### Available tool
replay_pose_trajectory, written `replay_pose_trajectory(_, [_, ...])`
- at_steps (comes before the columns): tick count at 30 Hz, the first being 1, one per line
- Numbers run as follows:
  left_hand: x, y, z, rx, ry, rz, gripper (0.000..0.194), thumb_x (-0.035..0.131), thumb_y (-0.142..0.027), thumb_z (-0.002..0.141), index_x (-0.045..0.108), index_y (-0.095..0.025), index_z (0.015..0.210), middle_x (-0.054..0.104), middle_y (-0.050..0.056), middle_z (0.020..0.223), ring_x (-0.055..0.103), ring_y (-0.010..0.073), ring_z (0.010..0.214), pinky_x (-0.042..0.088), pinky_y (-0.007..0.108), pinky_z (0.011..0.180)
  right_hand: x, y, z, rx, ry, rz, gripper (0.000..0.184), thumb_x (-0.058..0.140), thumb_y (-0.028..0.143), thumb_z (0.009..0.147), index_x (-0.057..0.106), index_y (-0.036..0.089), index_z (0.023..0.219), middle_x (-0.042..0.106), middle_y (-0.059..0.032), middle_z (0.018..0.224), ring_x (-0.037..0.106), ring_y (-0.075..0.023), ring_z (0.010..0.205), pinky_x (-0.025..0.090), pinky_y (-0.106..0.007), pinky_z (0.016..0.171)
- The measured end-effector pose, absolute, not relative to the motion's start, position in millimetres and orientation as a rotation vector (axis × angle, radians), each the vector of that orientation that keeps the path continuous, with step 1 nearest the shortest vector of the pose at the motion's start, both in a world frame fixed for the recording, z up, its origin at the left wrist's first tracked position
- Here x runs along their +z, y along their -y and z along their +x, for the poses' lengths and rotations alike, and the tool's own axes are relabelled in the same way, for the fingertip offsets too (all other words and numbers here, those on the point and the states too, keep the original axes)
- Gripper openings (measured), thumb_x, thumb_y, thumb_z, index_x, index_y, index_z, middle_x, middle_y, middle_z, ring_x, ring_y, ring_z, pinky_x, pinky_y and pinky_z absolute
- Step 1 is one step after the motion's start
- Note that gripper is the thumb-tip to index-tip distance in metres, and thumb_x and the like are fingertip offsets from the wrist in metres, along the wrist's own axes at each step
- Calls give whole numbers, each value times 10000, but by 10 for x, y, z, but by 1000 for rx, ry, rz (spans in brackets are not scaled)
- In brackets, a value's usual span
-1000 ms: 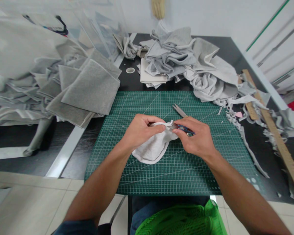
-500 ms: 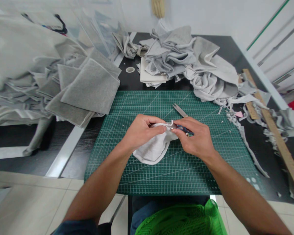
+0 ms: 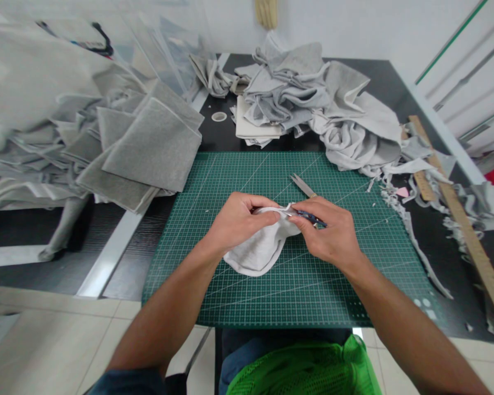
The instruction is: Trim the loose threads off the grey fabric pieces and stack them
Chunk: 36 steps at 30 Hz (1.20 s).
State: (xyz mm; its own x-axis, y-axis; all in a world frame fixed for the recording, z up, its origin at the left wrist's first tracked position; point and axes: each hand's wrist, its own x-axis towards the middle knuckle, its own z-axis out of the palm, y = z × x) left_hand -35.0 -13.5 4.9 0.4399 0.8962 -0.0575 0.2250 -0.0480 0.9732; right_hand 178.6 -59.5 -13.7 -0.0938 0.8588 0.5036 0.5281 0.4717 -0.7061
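A light grey cloth piece [image 3: 253, 249] with a rolled, seamed edge hangs between my hands over the green cutting mat [image 3: 214, 296]. My left hand [image 3: 247, 216] pinches its upper edge between thumb and fingers. On the other side, my right hand [image 3: 327, 225] is closed around a small blue-handled tool [image 3: 312, 218], whose metal tip meets the cloth edge near my left thumb. The tool's exact kind is partly hidden by my fingers. Just beyond my right hand lie scissors [image 3: 302, 185], blades pointing away, their handles hidden behind the hand.
Grey cloth pieces [image 3: 152, 148] are stacked at left. A crumpled fabric heap [image 3: 288, 82] covers the back of the black table. At right are a wooden ruler [image 3: 469, 230] and fabric scraps [image 3: 407, 219]. A white tape ring [image 3: 219, 117] lies behind the mat.
Both hands keep nearly the same place. The small curled bit of cloth edge between the fingertips stood up half a second ago and now lies lower, against the right fingers.
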Motion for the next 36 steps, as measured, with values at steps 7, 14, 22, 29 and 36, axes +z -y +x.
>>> replay_pose_trajectory(7, [64, 144, -342, 734, -1039, 1582, 197, 753, -326, 818, 834, -191, 937, 816, 63, 919, 740, 206, 819, 572, 292, 731, -118, 599, 1785, 453, 1759, -1235, 170, 720, 327, 904, 776, 280, 1057, 781, -52, 984, 723, -239, 902, 593, -420, 835])
replay_pose_trajectory(14, [78, 153, -333, 705, -1053, 1614, 196, 753, -316, 820, 837, -194, 948, 818, 51, 925, 731, 191, 804, 550, 269, 699, -113, 605, 1781, 461, 1780, -1220, 168, 714, 307, 908, 771, 268, 1061, 774, -56, 980, 719, -236, 901, 587, -422, 840])
replay_pose_trajectory(22, [86, 161, -327, 711, -1071, 1615, 187, 744, -304, 823, 836, -194, 943, 816, 46, 905, 729, 188, 790, 545, 269, 688, -131, 614, 1783, 451, 1777, -1218, 148, 713, 295, 911, 763, 270, 1047, 772, -52, 974, 719, -231, 887, 589, -417, 822])
replay_pose_trajectory(29, [86, 160, -316, 705, -1065, 1630, 180, 745, -306, 831, 836, -192, 936, 819, 41, 902, 726, 176, 788, 531, 253, 677, -103, 623, 1774, 423, 1801, -1231, 176, 718, 300, 911, 755, 245, 1074, 764, -59, 974, 717, -220, 887, 588, -398, 827])
replay_pose_trajectory(36, [95, 178, -284, 699, -1118, 1734, 182, 741, -270, 821, 841, -212, 962, 824, 21, 931, 738, 171, 815, 533, 246, 695, -138, 613, 1766, 369, 1819, -1188, 171, 728, 283, 904, 755, 214, 1058, 768, -70, 952, 721, -218, 864, 595, -387, 802])
